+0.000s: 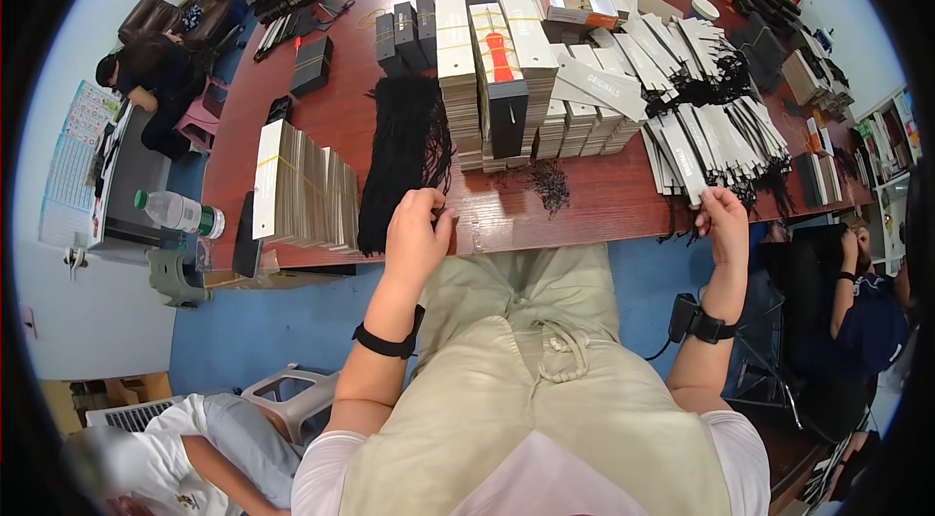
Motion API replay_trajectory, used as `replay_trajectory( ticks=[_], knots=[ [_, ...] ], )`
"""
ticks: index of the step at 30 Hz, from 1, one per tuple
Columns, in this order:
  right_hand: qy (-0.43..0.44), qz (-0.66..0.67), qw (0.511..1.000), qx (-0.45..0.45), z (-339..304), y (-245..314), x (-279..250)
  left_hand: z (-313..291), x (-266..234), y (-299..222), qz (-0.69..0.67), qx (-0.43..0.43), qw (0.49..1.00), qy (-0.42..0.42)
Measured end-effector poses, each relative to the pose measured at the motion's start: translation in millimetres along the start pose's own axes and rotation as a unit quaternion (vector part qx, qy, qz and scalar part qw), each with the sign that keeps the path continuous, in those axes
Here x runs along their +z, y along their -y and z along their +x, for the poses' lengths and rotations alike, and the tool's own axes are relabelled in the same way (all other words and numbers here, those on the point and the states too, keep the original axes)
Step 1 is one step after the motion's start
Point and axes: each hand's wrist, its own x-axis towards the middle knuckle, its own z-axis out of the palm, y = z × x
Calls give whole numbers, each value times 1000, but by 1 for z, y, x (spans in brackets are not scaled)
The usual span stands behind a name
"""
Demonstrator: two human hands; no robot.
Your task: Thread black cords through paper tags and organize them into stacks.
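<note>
My right hand [723, 218] pinches the near end of a long white hang tag [686, 165] at the front of a fanned heap of white tags with black cords [730, 151]. My left hand [419, 236] is at the table's front edge with its fingers curled, beside a thick bundle of black cords [401, 141]; whatever it may hold is hidden. Between the hands lies a small scatter of black bits [550, 187], too small to name. Behind it rise tall banded stacks of white tags [458, 78]. A red-handled tool [499, 56] rests on top.
Left of the cords stands another tag stack [292, 190], with a plastic bottle [180, 214] beyond it. An open cardboard box [577, 2] tops the rear stacks. Dark tag bundles [312, 65] lie farther back on the red table [336, 107]. People sit at left, lower left and right.
</note>
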Motion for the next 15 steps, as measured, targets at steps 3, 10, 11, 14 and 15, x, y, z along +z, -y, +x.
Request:
replay_trajectory(
  ticks=[3,10,11,14,15],
  knots=[
    [-49,-93,994,-17,3,-2,8,-9,4,1,-5,5,1000,12],
    [-38,-160,985,-61,8,-6,40,-14,2,4,-21,20,999,34],
    [-48,-222,971,-78,9,-6,44,-16,1,5,-18,17,999,34],
    [-71,-273,954,-104,12,-6,45,-18,0,7,39,11,999,-3],
    [-73,-241,964,-88,10,-3,46,-18,0,7,70,10,997,-18]
  ],
)
